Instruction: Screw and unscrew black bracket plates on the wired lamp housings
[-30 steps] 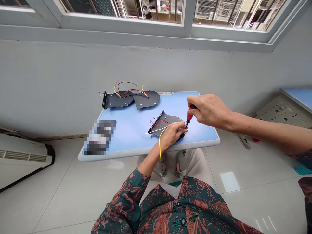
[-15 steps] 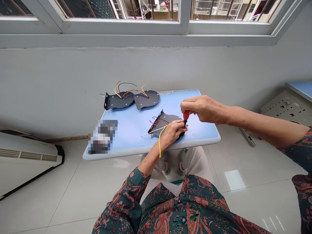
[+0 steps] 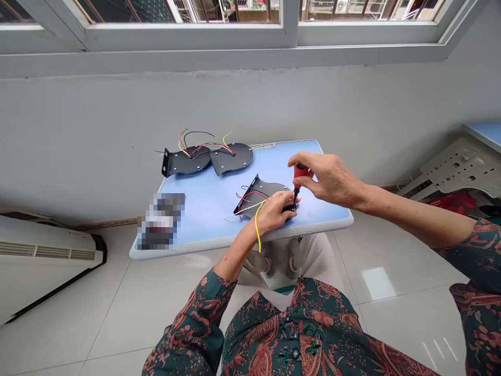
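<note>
A black bracketed plate (image 3: 270, 188) with red, white, black and yellow wires lies near the front edge of the blue table (image 3: 207, 209). My left hand (image 3: 276, 211) is closed on its rounded right end, fingers and thumb around the rim. A yellow wire (image 3: 257, 230) hangs across my left wrist. My right hand (image 3: 319, 175) grips a red screwdriver (image 3: 300, 175) by its handle, fingertips and thumb around it. The screwdriver stands nearly upright, its tip down at the plate's rim between my left fingers and thumb.
Two more black plates (image 3: 233, 158) with wires overlap at the table's back left. A pixelated item (image 3: 161, 222) lies at the left edge. Behind stands a wall with a window; a white appliance (image 3: 47, 266) is at far left and another blue-topped table (image 3: 485, 137) at far right.
My right hand has shifted its hold, its fingers now opened out more around the screwdriver, showing more of the handle. The view has moved slightly.
</note>
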{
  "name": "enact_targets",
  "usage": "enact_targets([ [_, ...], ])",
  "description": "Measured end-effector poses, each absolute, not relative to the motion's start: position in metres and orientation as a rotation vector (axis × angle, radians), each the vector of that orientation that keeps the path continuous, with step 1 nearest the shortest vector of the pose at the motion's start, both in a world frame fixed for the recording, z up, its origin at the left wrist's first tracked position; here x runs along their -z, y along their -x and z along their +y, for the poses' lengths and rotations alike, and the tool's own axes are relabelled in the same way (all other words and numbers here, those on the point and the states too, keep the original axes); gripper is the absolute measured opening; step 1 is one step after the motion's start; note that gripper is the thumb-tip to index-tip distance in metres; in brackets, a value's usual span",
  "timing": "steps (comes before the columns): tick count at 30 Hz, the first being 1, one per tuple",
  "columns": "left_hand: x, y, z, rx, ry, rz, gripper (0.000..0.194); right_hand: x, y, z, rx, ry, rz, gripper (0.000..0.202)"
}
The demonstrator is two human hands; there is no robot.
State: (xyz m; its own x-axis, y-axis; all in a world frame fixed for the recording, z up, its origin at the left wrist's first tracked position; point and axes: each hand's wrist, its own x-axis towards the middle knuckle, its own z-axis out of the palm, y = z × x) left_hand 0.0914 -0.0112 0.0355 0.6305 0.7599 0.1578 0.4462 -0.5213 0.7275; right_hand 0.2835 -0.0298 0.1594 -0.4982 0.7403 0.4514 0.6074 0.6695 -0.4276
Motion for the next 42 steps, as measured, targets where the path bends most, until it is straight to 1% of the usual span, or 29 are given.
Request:
enact_targets([
  [2, -0.036, -0.092, -0.011, -0.594, -2.18, 0.966, 0.041, -0.157, -0.282, -0.033, -0.391, 1.125, -2.137, 0.021],
  [4, -0.035, -0.092, -0.011, -0.581, -2.196, 0.974, 0.045, -0.157, -0.283, -0.037, -0.48, 1.167, -2.022, 0.02],
  [8, -0.033, -0.092, -0.01, -0.607, -2.222, 0.958, 0.046, -0.16, -0.291, -0.039, -0.626, 1.03, -2.033, 0.012],
  [11, -0.032, -0.091, -0.01, -0.621, -2.226, 0.965, 0.046, -0.163, -0.297, -0.034, -0.7, 0.919, -2.152, 0.016],
  [16, -0.033, -0.092, -0.012, -0.65, -2.187, 0.975, 0.046, -0.163, -0.29, -0.035, -0.646, 0.977, -2.173, 0.028],
  [21, -0.036, -0.092, -0.013, -0.64, -2.172, 0.973, 0.048, -0.152, -0.275, -0.038, -0.468, 1.054, -2.009, 0.023],
  [23, -0.037, -0.092, -0.013, -0.639, -2.174, 0.968, 0.045, -0.149, -0.276, -0.036, -0.499, 1.057, -1.956, 0.024],
  [27, -0.038, -0.091, -0.013, -0.622, -2.187, 0.946, 0.041, -0.148, -0.283, -0.034, -0.674, 1.012, -1.909, 0.036],
  [30, -0.038, -0.091, -0.012, -0.609, -2.197, 0.946, 0.042, -0.148, -0.287, -0.035, -0.72, 0.974, -1.864, 0.031],
  [33, -0.038, -0.09, -0.012, -0.602, -2.206, 0.959, 0.042, -0.147, -0.286, -0.037, -0.674, 0.974, -1.907, 0.024],
  [42, -0.035, -0.09, -0.011, -0.601, -2.219, 0.968, 0.047, -0.149, -0.283, -0.041, -0.407, 1.065, -1.977, 0.026],
])
